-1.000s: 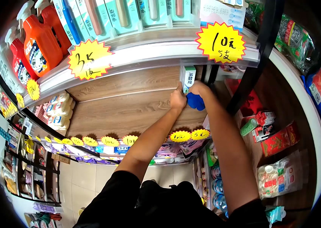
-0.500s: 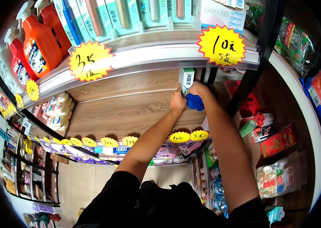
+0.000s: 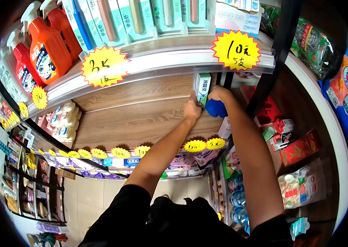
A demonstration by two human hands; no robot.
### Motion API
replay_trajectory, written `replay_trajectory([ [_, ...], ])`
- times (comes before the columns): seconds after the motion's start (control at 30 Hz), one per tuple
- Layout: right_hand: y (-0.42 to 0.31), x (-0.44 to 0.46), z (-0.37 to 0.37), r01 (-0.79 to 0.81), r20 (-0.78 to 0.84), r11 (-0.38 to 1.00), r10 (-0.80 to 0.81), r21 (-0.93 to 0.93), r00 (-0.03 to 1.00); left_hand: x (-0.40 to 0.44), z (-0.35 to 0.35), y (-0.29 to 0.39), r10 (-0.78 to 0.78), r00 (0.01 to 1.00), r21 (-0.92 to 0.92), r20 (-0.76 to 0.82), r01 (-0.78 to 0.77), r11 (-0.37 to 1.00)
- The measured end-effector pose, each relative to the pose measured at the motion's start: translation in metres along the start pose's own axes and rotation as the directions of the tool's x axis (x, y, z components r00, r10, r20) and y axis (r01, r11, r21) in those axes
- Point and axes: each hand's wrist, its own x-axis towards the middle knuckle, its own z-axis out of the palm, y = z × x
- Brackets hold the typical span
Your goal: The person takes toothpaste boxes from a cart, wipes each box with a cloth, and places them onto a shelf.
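A white and green toothpaste box (image 3: 203, 89) stands at the right end of the wooden shelf (image 3: 137, 117), just under the shelf above. My left hand (image 3: 192, 108) is at the box's lower left side, its fingers closed against it, partly hidden from view. To the right of the box, my right hand (image 3: 220, 94) grips a bunched blue cloth (image 3: 216, 108), which hangs below the fingers. A small gap shows between my right hand and the box.
Overhead, a shelf edge (image 3: 161, 55) with yellow price tags carries toothbrush packs (image 3: 137, 18) and orange spray bottles (image 3: 52, 49). White bottles (image 3: 63, 119) stand at the shelf's left end. A black post (image 3: 270, 78) rises beside my right arm, with bagged cups (image 3: 297, 187) beyond it.
My right hand has shifted slightly right, away from the toothpaste box, carrying the blue cloth. More of the box's lower part shows. My left hand stays at its left side.
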Motion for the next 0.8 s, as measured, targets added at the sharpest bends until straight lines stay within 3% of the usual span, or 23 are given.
replay_trajectory([
  [0.1, 0.011, 0.017, 0.008, 0.030, 0.030, 0.999, -0.029, -0.015, 0.999, -0.002, -0.004, -0.002, -0.044, 0.998, 0.029, 0.039, 0.042, 0.999],
  [0.17, 0.015, 0.020, 0.014, 0.058, 0.032, 0.997, -0.056, -0.060, 0.998, 0.002, 0.001, -0.011, -0.122, 0.974, 0.068, 0.192, 0.111, 0.991],
  [0.3, 0.025, 0.042, 0.031, 0.110, 0.050, 0.980, -0.103, -0.167, 0.993, 0.002, -0.006, -0.005, -0.161, 0.956, 0.085, 0.245, 0.144, 0.986],
  [0.37, 0.028, 0.053, 0.038, 0.117, 0.044, 0.979, -0.111, -0.167, 0.993, 0.003, -0.007, -0.003, -0.226, 0.914, 0.216, 0.336, 0.159, 0.963],
  [0.57, 0.023, 0.044, 0.044, 0.099, 0.027, 0.994, -0.098, -0.054, 0.995, 0.003, 0.006, 0.000, -0.337, 0.876, 0.418, 0.346, 0.177, 0.891],
  [0.6, 0.023, 0.043, 0.045, 0.084, 0.048, 0.996, -0.085, 0.020, 0.995, 0.001, 0.004, 0.004, -0.340, 0.875, 0.419, 0.346, 0.181, 0.890],
  [0.8, 0.028, 0.058, 0.055, 0.118, 0.060, 0.993, -0.116, -0.025, 0.991, -0.001, 0.006, 0.004, -0.343, 0.886, 0.371, 0.312, 0.219, 0.903],
])
